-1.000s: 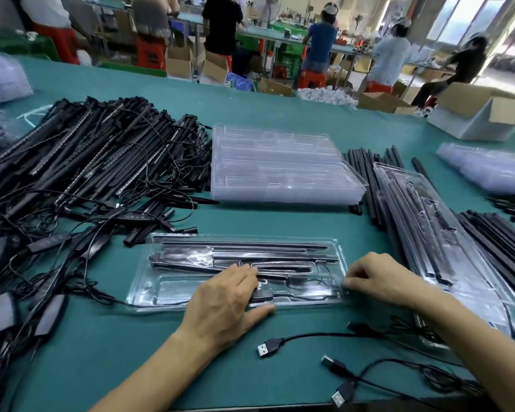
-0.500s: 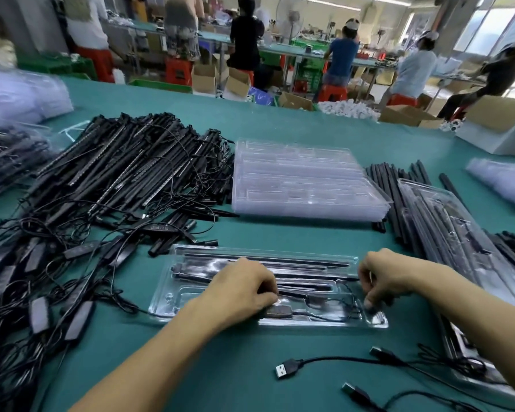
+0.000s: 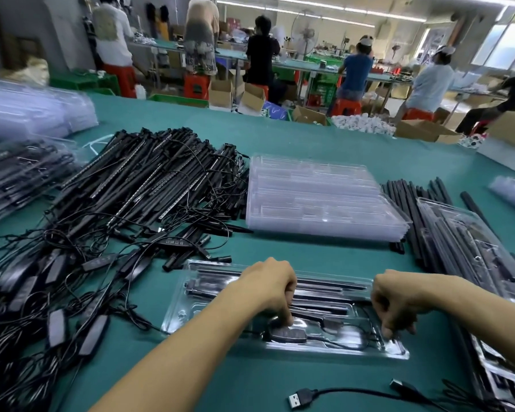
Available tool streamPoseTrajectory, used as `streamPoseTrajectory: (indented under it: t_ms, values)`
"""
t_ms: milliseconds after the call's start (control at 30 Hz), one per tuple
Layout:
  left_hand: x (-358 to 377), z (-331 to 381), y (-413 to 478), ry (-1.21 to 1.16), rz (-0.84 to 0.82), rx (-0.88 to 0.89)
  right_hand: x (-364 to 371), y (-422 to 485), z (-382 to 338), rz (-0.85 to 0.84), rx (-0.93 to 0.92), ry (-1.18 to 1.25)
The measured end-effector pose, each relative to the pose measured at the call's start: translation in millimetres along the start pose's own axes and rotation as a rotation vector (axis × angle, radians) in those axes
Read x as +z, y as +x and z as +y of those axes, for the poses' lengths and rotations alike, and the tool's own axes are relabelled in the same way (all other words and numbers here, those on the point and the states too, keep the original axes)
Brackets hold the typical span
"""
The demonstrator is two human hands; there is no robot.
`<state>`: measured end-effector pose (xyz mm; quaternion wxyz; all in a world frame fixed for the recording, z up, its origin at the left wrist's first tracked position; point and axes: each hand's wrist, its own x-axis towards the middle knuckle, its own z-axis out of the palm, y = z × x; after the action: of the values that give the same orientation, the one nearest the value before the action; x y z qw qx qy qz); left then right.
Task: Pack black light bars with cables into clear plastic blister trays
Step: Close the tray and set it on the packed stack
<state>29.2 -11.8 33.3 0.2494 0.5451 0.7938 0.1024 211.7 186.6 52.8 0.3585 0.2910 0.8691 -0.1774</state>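
A clear blister tray [image 3: 191, 304] lies on the green table in front of me, with black light bars [image 3: 324, 288] in its upper slots. A black inline controller [image 3: 289, 334] and a thin cable loop [image 3: 351, 341] sit in its lower pocket. My left hand [image 3: 268, 283] reaches over the tray's middle, its fingertips pressing down just above the controller. My right hand [image 3: 396, 301] is curled over the tray's right end, its fingertips down on the cable there.
A heap of black light bars with tangled cables [image 3: 137, 197] fills the left. A stack of empty clear trays [image 3: 318, 200] stands behind. Loose bars and packed trays [image 3: 470, 257] lie right. A USB plug [image 3: 299, 399] lies near the front edge. People work at tables behind.
My left hand went from lying flat on the tray to fingertips pointing down by the controller. My right hand moved a little along the tray's right end. The camera tilted up.
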Motion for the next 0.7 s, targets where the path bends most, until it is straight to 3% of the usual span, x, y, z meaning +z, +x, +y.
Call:
streamPoseTrajectory:
  t_ms: [400,700]
  values:
    - [5,-10,5,0.007,-0.038,-0.008,-2,15,-6,-0.008,-0.002,-0.12]
    - [6,-4,6,0.106,0.01,-0.082,7,4,2,0.091,-0.028,-0.083]
